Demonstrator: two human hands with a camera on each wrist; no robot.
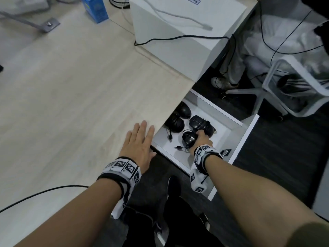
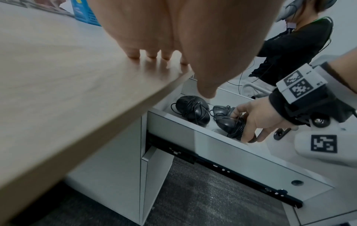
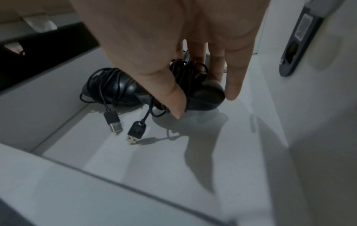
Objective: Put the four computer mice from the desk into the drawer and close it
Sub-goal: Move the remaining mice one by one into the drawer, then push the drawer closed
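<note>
The white drawer (image 1: 247, 139) stands pulled out under the desk's right edge. Down inside it, my right hand (image 1: 200, 138) grips a black mouse (image 1: 188, 138) with its cable wound round the body. The right wrist view shows thumb and fingers pinching that mouse (image 3: 206, 91) just above the drawer floor (image 3: 173, 160), its USB plug (image 3: 134, 134) dangling. Three other black mice lie further in: one (image 1: 199, 123) beside my hand, one (image 1: 175, 123) to the left, one (image 1: 184, 109) half under the desk. My left hand (image 1: 140, 141) lies flat and open on the desk edge (image 1: 106, 122).
A white box (image 1: 187, 24) and a blue carton (image 1: 95, 8) sit at the back of the desk. A black cable (image 1: 44, 191) crosses the near desk edge. A white chair (image 1: 293, 82) and another person's shoe (image 1: 222, 82) are beyond the drawer.
</note>
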